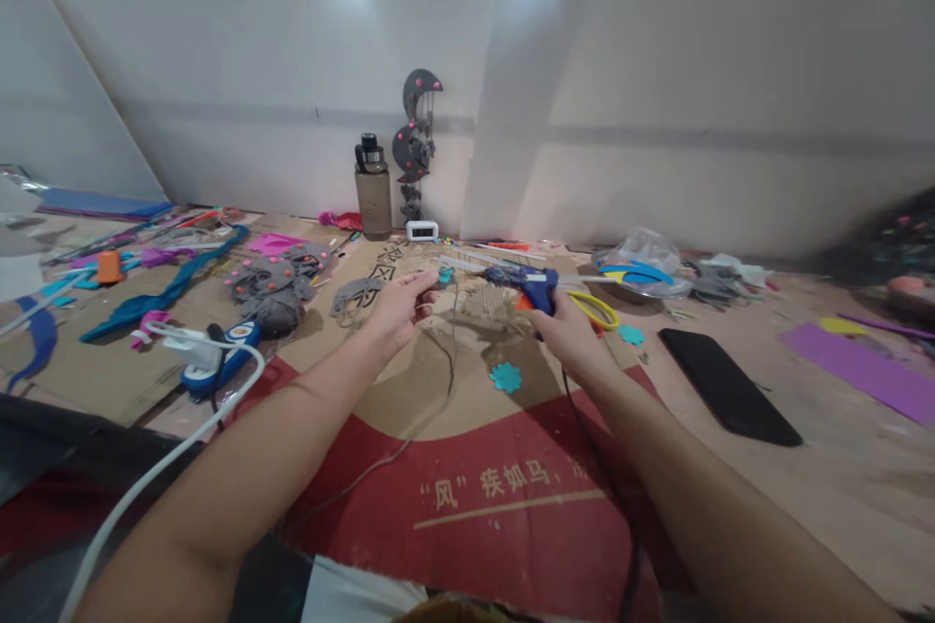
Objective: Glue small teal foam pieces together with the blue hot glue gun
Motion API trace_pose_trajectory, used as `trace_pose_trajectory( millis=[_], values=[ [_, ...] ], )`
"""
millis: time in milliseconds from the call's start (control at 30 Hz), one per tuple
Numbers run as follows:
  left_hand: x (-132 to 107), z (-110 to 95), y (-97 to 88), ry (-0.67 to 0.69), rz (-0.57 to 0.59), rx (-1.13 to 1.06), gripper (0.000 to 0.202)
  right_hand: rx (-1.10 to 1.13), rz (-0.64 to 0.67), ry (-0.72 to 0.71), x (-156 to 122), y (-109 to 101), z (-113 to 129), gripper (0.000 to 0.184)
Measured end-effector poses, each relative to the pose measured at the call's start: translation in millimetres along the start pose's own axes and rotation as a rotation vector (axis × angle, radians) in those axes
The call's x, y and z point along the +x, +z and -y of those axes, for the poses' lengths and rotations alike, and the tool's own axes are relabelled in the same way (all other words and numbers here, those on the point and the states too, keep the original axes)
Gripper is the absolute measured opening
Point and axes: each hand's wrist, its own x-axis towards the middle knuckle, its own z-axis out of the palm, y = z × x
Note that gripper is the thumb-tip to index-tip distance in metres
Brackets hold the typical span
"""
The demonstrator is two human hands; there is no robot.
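Note:
My right hand (566,326) is closed round the grip of a blue glue gun (530,284), whose nozzle points left. My left hand (400,305) is curled in a pinch just left of the nozzle, holding a small teal piece (446,275) at its fingertips. A thin dark cord (451,341) hangs from there down over the cardboard. Both hands hover above a brown and red cardboard sheet (467,467). A teal foam flower (505,377) lies below the hands, and yellow-handled scissors (595,309) lie just right of my right hand.
A black phone (727,385) lies at right, with purple foam sheet (862,372) beyond. A brown bottle (373,190), a grey hanging craft (415,141) and a small white clock (422,231) stand by the back wall. Felt scraps, a power strip (219,360) and white cable are at left.

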Motion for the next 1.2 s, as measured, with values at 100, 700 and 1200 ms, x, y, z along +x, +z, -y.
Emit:
trace_pose_trajectory(
  millis=[100, 700, 1200],
  values=[
    [2, 1, -1.9, -0.012, -0.019, -0.003, 0.019, 0.295, 0.035, -0.041, -11, 1, 17, 0.029],
    [-8, 3, 4.3, 0.25, 0.014, 0.181, 0.031, 0.225, 0.097, -0.342, -29, 11, 24, 0.018],
    [-9, 3, 6.2, 0.333, -0.015, 0.233, 0.029, 0.302, 0.096, -0.342, -30, 11, 23, 0.02]
  ],
)
